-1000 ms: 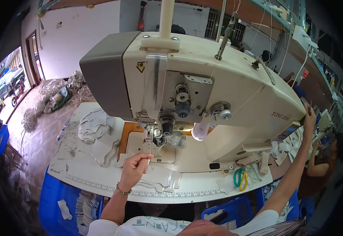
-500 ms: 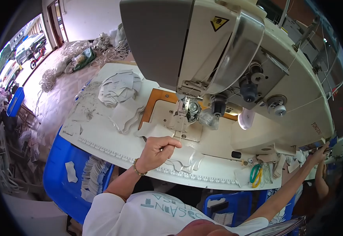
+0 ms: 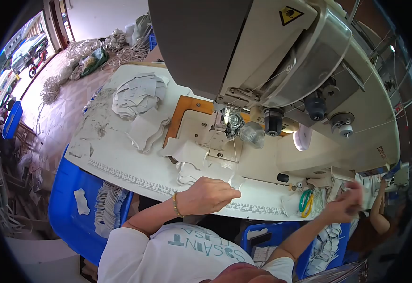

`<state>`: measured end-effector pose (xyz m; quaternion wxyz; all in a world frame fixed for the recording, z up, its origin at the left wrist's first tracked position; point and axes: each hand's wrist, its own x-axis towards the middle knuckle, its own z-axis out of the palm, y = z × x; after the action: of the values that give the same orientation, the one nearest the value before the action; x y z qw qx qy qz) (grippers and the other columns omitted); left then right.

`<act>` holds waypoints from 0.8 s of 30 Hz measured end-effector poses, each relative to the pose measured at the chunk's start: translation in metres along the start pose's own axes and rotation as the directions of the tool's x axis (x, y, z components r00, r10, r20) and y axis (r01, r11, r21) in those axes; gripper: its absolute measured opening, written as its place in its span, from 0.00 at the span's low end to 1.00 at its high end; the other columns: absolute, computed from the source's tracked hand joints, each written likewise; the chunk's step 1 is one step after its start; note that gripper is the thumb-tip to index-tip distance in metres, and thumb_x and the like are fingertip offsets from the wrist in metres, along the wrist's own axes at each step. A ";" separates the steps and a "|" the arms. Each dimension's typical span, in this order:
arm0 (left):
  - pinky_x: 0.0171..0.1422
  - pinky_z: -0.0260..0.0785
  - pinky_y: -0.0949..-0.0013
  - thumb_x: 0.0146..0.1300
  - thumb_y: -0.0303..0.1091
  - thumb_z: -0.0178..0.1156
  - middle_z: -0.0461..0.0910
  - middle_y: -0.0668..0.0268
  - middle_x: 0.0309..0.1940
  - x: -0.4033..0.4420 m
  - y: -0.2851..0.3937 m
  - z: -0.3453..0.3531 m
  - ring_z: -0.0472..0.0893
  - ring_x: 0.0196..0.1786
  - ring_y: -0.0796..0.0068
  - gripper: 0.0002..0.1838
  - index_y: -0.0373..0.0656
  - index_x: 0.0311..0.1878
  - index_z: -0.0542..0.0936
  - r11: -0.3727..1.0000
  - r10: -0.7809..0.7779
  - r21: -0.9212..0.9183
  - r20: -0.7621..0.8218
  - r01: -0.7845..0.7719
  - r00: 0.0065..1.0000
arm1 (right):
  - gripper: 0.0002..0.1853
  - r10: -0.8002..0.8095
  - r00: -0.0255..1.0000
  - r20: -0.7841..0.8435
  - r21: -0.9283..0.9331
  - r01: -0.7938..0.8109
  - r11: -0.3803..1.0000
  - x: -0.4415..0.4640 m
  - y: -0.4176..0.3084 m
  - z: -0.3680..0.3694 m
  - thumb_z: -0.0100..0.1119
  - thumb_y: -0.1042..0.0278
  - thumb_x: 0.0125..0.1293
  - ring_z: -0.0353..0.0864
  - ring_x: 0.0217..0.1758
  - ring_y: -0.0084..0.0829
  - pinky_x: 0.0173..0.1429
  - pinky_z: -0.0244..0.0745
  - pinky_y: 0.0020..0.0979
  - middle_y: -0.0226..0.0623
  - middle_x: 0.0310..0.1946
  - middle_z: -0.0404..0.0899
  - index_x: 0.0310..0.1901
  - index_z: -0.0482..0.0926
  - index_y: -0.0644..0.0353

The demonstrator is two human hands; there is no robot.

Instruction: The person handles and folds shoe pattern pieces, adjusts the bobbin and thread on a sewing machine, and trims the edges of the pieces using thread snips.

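Note:
My left hand (image 3: 209,195), with a beaded bracelet at the wrist, is closed in a pinch at the table's front edge. A thin white thread (image 3: 236,152) runs from the needle area of the sewing machine (image 3: 226,123) down to its fingertips. White fabric pieces (image 3: 187,155) lie on the table just beyond that hand. Off to the right, my right hand (image 3: 346,205) is in the air, its fingers smeared by motion. Closest to it are green-handled scissors (image 3: 305,200) and yellow-handled scissors (image 3: 308,207) on the table.
A fanned pile of white pieces (image 3: 137,96) sits on the table's left. Blue bins (image 3: 64,198) with stacked pieces stand below the front edge. The machine head overhangs the table (image 3: 107,137). Another person's arm (image 3: 379,214) shows at far right.
My right hand has come back from the machine's far right end toward me. My left hand has moved right and nearer, and the thread slants with it. The view has shifted slightly.

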<state>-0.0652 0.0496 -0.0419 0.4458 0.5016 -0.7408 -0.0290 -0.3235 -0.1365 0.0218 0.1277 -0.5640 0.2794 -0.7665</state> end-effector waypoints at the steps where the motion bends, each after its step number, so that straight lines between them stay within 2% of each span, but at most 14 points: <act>1: 0.27 0.68 0.67 0.51 0.25 0.57 0.73 0.67 0.20 0.000 0.000 0.004 0.75 0.24 0.69 0.08 0.45 0.36 0.75 0.999 -0.006 0.040 0.020 0.005 1.000 | 0.10 -0.305 0.881 0.360 0.118 0.282 0.952 -0.035 -0.018 0.034 0.53 0.66 0.63 0.70 0.22 0.22 0.29 0.68 0.23 0.36 0.28 0.77 0.30 0.76 0.65; 2: 0.27 0.68 0.67 0.51 0.25 0.57 0.73 0.67 0.20 0.000 -0.002 0.006 0.75 0.24 0.69 0.08 0.45 0.36 0.75 0.999 -0.004 0.040 0.027 0.003 1.000 | 0.09 -0.320 0.698 0.640 0.031 0.393 0.919 -0.056 -0.035 0.056 0.55 0.68 0.62 0.73 0.24 0.25 0.29 0.68 0.23 0.39 0.30 0.78 0.33 0.77 0.66; 3: 0.27 0.67 0.66 0.51 0.26 0.57 0.72 0.67 0.19 0.000 -0.004 0.008 0.75 0.24 0.69 0.08 0.45 0.36 0.75 0.998 -0.019 0.053 0.034 0.017 0.999 | 0.09 -0.256 0.619 0.742 0.174 0.191 0.966 -0.073 -0.044 0.085 0.58 0.70 0.60 0.75 0.29 0.25 0.32 0.69 0.23 0.40 0.33 0.78 0.38 0.77 0.66; 4: 0.26 0.67 0.66 0.51 0.26 0.57 0.71 0.67 0.19 -0.001 -0.005 0.010 0.75 0.24 0.68 0.07 0.45 0.35 0.74 0.997 -0.035 0.063 0.038 0.032 0.999 | 0.14 -0.266 0.602 0.752 0.200 0.177 0.964 -0.084 -0.040 0.110 0.66 0.72 0.51 0.75 0.22 0.31 0.28 0.71 0.27 0.40 0.28 0.77 0.40 0.78 0.63; 6: 0.26 0.67 0.66 0.52 0.27 0.56 0.70 0.67 0.18 -0.002 -0.006 0.012 0.75 0.24 0.68 0.07 0.45 0.36 0.74 0.999 -0.022 0.046 0.025 0.021 0.999 | 0.16 -0.183 0.564 0.806 0.124 0.142 0.982 -0.095 -0.046 0.150 0.66 0.69 0.52 0.74 0.25 0.26 0.29 0.69 0.23 0.37 0.33 0.77 0.43 0.77 0.63; 8: 0.26 0.66 0.65 0.52 0.27 0.56 0.70 0.67 0.18 -0.003 -0.005 0.013 0.75 0.24 0.68 0.07 0.46 0.35 0.74 0.999 -0.028 0.024 -0.004 0.029 1.000 | 0.18 -0.083 0.516 0.852 -0.018 0.188 0.982 -0.100 -0.053 0.178 0.67 0.69 0.50 0.73 0.24 0.27 0.29 0.69 0.24 0.37 0.30 0.77 0.43 0.77 0.62; 9: 0.26 0.66 0.65 0.52 0.27 0.56 0.70 0.67 0.18 -0.005 -0.007 0.011 0.75 0.24 0.68 0.07 0.46 0.35 0.74 0.999 -0.026 0.023 -0.004 0.027 1.000 | 0.15 0.033 0.464 0.885 -0.092 0.104 0.990 -0.104 -0.050 0.188 0.66 0.70 0.50 0.73 0.25 0.28 0.29 0.69 0.26 0.37 0.28 0.76 0.40 0.77 0.62; 12: 0.27 0.67 0.69 0.53 0.27 0.56 0.72 0.65 0.19 -0.008 -0.013 0.004 0.75 0.23 0.70 0.10 0.45 0.40 0.76 0.999 -0.039 0.025 0.006 0.038 0.999 | 0.09 -0.232 0.604 0.762 0.112 0.230 0.967 -0.115 -0.042 0.190 0.63 0.80 0.49 0.74 0.26 0.30 0.29 0.69 0.26 0.37 0.26 0.76 0.34 0.76 0.62; 14: 0.28 0.66 0.75 0.57 0.29 0.56 0.76 0.66 0.22 -0.003 -0.020 -0.011 0.75 0.22 0.80 0.13 0.42 0.47 0.76 0.853 -0.492 -0.280 -0.151 0.440 0.857 | 0.12 -0.254 0.612 0.749 0.287 0.046 0.957 -0.115 -0.048 0.182 0.61 0.85 0.46 0.75 0.26 0.30 0.29 0.69 0.26 0.36 0.26 0.75 0.33 0.77 0.62; 16: 0.31 0.67 0.79 0.60 0.28 0.56 0.79 0.68 0.29 0.006 -0.036 -0.029 0.75 0.30 0.87 0.15 0.37 0.51 0.74 0.609 -0.716 -0.592 -0.123 0.529 0.687 | 0.17 -0.279 0.575 0.769 0.290 0.075 0.954 -0.128 -0.043 0.166 0.57 0.89 0.38 0.76 0.27 0.32 0.29 0.71 0.27 0.37 0.27 0.75 0.34 0.76 0.64; 18: 0.32 0.68 0.79 0.61 0.28 0.56 0.79 0.68 0.29 0.014 -0.054 -0.028 0.75 0.30 0.86 0.14 0.36 0.50 0.75 0.620 -0.654 -0.657 -0.131 0.429 0.745 | 0.20 -0.294 0.550 0.782 0.292 0.093 0.952 -0.143 -0.049 0.151 0.55 0.89 0.34 0.78 0.29 0.35 0.29 0.74 0.30 0.39 0.27 0.75 0.35 0.76 0.66; 19: 0.34 0.68 0.79 0.61 0.28 0.56 0.78 0.69 0.29 0.016 -0.059 -0.027 0.75 0.30 0.85 0.13 0.35 0.49 0.75 0.620 -0.588 -0.714 -0.149 0.325 0.795 | 0.15 -0.276 0.592 0.757 0.291 0.072 0.954 -0.154 -0.051 0.149 0.58 0.89 0.39 0.77 0.27 0.33 0.29 0.72 0.28 0.40 0.27 0.75 0.33 0.76 0.67; 22: 0.36 0.69 0.80 0.61 0.29 0.57 0.77 0.70 0.28 0.019 -0.059 -0.023 0.75 0.30 0.85 0.11 0.35 0.44 0.76 0.606 -0.616 -0.713 -0.138 0.354 0.776 | 0.07 -0.191 0.612 0.767 0.250 -0.012 0.968 -0.180 -0.034 0.135 0.60 0.83 0.51 0.78 0.29 0.30 0.29 0.71 0.26 0.39 0.27 0.76 0.33 0.76 0.68; 24: 0.35 0.68 0.80 0.61 0.31 0.58 0.77 0.70 0.27 0.017 -0.058 -0.022 0.76 0.31 0.86 0.11 0.35 0.43 0.76 0.612 -0.620 -0.708 -0.151 0.354 0.770 | 0.08 0.160 0.477 0.864 0.175 -0.582 0.794 -0.191 -0.025 0.125 0.59 0.78 0.56 0.80 0.35 0.29 0.28 0.73 0.26 0.39 0.34 0.78 0.39 0.77 0.66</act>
<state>-0.0100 0.0166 -0.0458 0.6982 0.4986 -0.4133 -0.3051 -0.1398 -0.0538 -0.0895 0.5355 -0.7273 0.1230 -0.4113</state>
